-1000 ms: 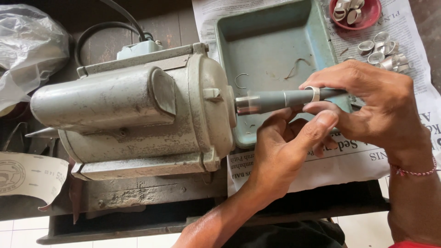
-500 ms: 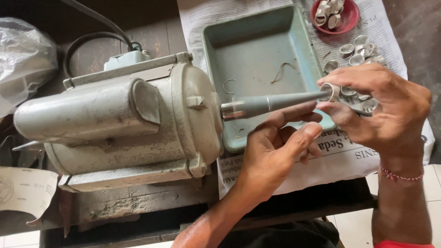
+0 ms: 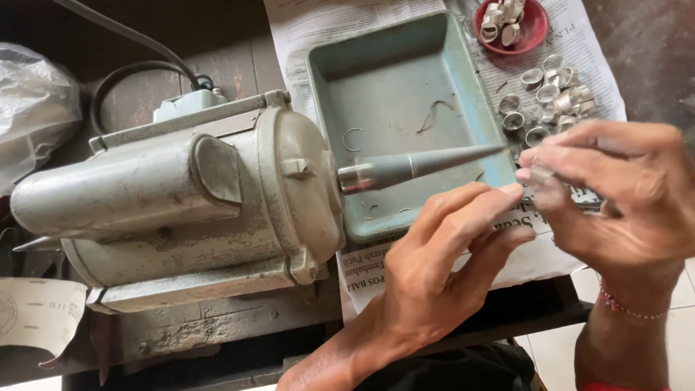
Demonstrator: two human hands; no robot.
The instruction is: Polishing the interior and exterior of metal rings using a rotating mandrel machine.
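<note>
A grey electric motor (image 3: 181,210) lies on a dark wooden bench, its tapered spindle (image 3: 423,165) pointing right over a teal metal tray (image 3: 398,87). My right hand (image 3: 622,195) pinches a small silver ring (image 3: 539,174) between thumb and fingers, just off the spindle's tip. My left hand (image 3: 441,268) hovers below the spindle with fingers spread and nothing in it, its fingertips close to the ring.
Several silver rings (image 3: 550,98) lie loose on newspaper (image 3: 326,29) right of the tray, and more fill a small red bowl (image 3: 510,22). A black cable (image 3: 137,72) loops behind the motor. A clear plastic bag (image 3: 32,108) sits far left.
The ring has slid along the spindle and come off its tip in my right hand. My left hand has let go and drawn back below the spindle.
</note>
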